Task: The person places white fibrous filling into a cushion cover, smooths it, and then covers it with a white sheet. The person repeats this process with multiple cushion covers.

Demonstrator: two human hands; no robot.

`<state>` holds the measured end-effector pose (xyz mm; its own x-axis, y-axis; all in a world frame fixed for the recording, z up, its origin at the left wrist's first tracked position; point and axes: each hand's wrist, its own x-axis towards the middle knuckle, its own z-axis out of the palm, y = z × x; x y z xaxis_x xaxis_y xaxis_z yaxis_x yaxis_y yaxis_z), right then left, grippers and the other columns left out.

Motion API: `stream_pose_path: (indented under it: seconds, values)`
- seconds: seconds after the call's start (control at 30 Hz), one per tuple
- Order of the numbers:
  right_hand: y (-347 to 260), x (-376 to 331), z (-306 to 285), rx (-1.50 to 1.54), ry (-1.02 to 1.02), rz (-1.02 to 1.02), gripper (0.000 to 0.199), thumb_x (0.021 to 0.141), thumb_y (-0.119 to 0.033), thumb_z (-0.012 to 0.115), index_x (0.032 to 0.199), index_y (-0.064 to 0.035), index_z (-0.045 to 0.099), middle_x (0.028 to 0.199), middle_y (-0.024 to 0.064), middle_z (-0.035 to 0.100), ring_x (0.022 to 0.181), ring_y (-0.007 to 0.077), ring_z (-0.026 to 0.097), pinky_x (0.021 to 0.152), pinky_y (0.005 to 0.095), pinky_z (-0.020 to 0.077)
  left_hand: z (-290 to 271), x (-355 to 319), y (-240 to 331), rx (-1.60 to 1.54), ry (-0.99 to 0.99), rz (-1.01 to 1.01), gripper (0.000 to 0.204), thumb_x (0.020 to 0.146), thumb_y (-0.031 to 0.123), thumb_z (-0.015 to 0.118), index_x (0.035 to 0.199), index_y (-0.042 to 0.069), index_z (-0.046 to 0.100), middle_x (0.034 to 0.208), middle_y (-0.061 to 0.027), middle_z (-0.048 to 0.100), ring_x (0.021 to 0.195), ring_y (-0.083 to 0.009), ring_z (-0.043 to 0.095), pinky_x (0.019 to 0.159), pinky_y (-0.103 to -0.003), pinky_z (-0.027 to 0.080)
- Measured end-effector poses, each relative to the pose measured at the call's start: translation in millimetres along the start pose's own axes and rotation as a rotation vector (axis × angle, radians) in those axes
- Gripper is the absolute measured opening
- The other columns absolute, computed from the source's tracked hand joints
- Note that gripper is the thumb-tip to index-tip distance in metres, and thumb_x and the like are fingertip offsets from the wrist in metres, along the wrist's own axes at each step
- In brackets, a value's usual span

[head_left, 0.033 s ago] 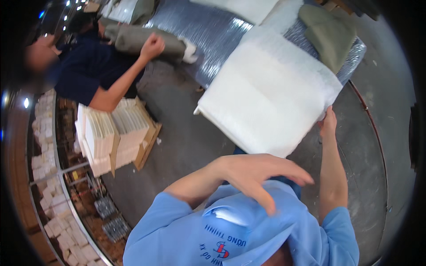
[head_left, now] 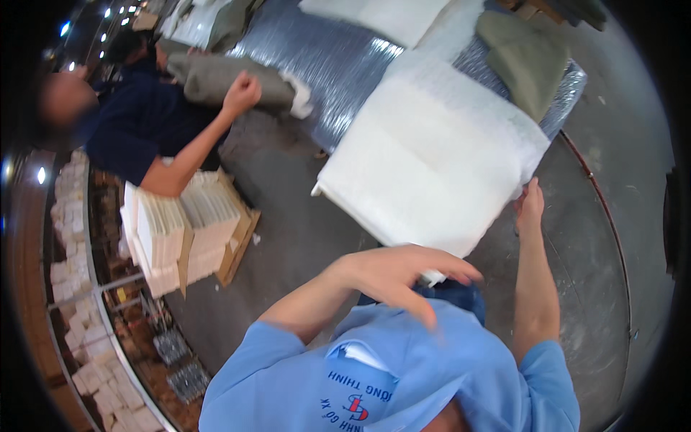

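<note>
A large wrapped slab [head_left: 432, 158] lies at the frame's centre right, on the foil sheet [head_left: 324, 65] stretching to the upper middle. A stack of flat pieces [head_left: 180, 230] sits on a pallet [head_left: 241, 237] at centre left, below a co-worker's arm [head_left: 194, 155]. The right hand [head_left: 530, 205] touches the slab's lower right edge, and the left hand [head_left: 403, 277] hovers just below it.

**Surroundings: floor, stock and co-worker**

A silver foil sheet [head_left: 338, 65] is lying across the grey floor [head_left: 288, 216], carrying a white pad [head_left: 381, 18] and an olive-green cushion [head_left: 529, 61]. A stack of white panels [head_left: 183, 234] is sitting on a wooden pallet [head_left: 241, 241]. A co-worker in a dark blue top [head_left: 140, 126] is leaning a fist on a grey-green roll [head_left: 230, 83]. Shelving with pale boxes [head_left: 79, 288] is running along the left edge.
</note>
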<state>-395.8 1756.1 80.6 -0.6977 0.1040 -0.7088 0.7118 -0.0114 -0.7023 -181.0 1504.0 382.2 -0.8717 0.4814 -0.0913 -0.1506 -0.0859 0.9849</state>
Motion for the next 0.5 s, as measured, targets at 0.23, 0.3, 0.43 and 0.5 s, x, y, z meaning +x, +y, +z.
stream_pose_path:
  seconds: [0.23, 0.3, 0.43, 0.5]
  values:
    - [46.1, -56.7, -3.4, 0.094, 0.052, -0.258, 0.073, 0.105, -0.057, 0.052, 0.151, -0.0016, 0.048, 0.148, 0.0099, 0.055, 0.133, 0.0217, 0.05, 0.108, 0.0382, 0.0404, -189.5, -97.5, -147.0, 0.808, 1.083, -0.662, 0.057, 0.105, 0.037, 0.056, 0.15, 0.002, 0.049, 0.151, -0.0225, 0.052, 0.142, -0.0365, 0.046, 0.118, -0.042, 0.036]
    - [50.8, -73.7, 51.0, 0.256, -0.065, -0.13, 0.069, 0.109, -0.051, 0.048, 0.155, 0.0002, 0.043, 0.157, 0.0133, 0.048, 0.144, 0.0252, 0.044, 0.117, 0.0378, 0.0337, -215.3, -115.9, -179.6, 0.683, 1.101, -0.724, 0.062, 0.108, 0.044, 0.044, 0.153, 0.001, 0.044, 0.155, -0.0261, 0.045, 0.146, -0.0398, 0.04, 0.12, -0.044, 0.032]
    - [42.2, -61.6, 47.1, 0.057, 0.061, -0.186, 0.076, 0.109, -0.058, 0.039, 0.15, 0.006, 0.047, 0.155, 0.0142, 0.051, 0.143, 0.0261, 0.045, 0.119, 0.0352, 0.0327, -225.1, -76.5, -223.4, 0.642, 0.915, -0.849, 0.067, 0.108, 0.049, 0.038, 0.153, -0.002, 0.043, 0.156, -0.0257, 0.044, 0.147, -0.039, 0.04, 0.121, -0.043, 0.031]
    - [31.0, -71.0, 44.8, 0.105, 0.023, -0.15, 0.082, 0.107, -0.063, 0.038, 0.15, 0.0061, 0.047, 0.155, 0.0147, 0.05, 0.143, 0.0264, 0.045, 0.119, 0.0355, 0.0324, -240.8, -90.1, -225.3, 0.512, 0.865, -0.859, 0.068, 0.109, 0.048, 0.038, 0.153, -0.003, 0.042, 0.157, -0.0257, 0.043, 0.147, -0.0385, 0.04, 0.121, -0.043, 0.031]
